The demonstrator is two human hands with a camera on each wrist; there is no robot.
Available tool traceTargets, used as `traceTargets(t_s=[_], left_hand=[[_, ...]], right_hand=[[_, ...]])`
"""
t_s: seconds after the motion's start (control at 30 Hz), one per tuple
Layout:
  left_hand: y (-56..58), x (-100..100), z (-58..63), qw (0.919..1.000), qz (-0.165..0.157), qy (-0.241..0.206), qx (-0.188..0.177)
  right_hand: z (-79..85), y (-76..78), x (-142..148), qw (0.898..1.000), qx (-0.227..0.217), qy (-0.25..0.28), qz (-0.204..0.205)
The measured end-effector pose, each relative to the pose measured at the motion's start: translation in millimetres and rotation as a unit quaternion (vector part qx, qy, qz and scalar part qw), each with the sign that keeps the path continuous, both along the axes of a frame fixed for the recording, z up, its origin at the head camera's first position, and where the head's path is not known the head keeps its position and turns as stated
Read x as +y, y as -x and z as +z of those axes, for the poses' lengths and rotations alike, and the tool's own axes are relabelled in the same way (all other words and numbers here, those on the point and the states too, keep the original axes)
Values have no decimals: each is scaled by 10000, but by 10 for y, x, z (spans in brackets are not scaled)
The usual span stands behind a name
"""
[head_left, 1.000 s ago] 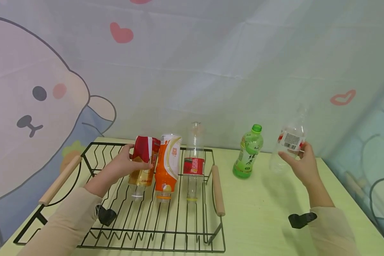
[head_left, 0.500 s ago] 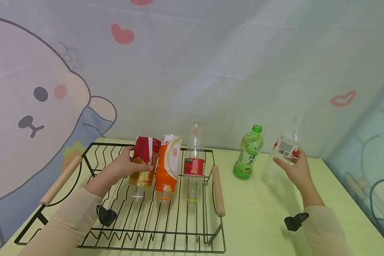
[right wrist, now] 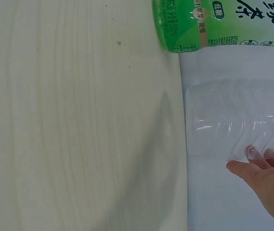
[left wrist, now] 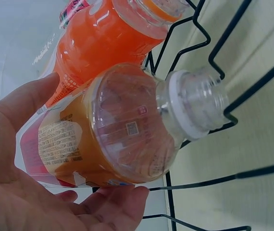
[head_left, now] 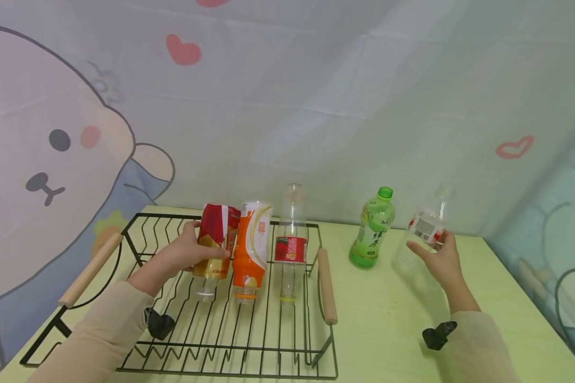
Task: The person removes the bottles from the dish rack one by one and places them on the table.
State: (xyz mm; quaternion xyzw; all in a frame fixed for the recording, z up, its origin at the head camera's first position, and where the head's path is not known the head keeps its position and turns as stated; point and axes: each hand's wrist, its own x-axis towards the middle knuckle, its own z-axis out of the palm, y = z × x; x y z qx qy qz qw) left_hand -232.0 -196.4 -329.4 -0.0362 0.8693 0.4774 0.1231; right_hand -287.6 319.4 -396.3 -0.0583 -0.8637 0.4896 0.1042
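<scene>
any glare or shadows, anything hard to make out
Head view: a soft shadow on the table near the right hand, and the clear bottle it holds looks faint against the backdrop; left wrist: white glints on the orange bottle; right wrist: a long soft shadow, small glints on that clear bottle.

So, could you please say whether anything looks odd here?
Yes: the slim clear plastic bottle, orange plastic bottle and red-gold plastic bottle are neck-down in the black wire rack, whereas the green plastic bottle stands upright.
</scene>
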Motion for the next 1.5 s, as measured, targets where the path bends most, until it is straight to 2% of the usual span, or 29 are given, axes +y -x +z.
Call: traceTargets(t_s=[0.57, 0.93, 1.27, 1.5], left_hand=[[-38, 40, 2, 9998, 70, 99, -155], [-24, 44, -48, 9996, 11, 246, -148], [-6, 46, -85, 9994, 98, 280, -165], [-28, 33, -58, 9993, 128, 288, -176]], right_hand=[[-85, -3, -31, 9999, -137, 15, -97], [-113, -2, -46, 9997, -207, 60, -101], [-144, -19, -61, 9995, -287, 64, -128], [-168, -27, -85, 9995, -287, 67, -117]])
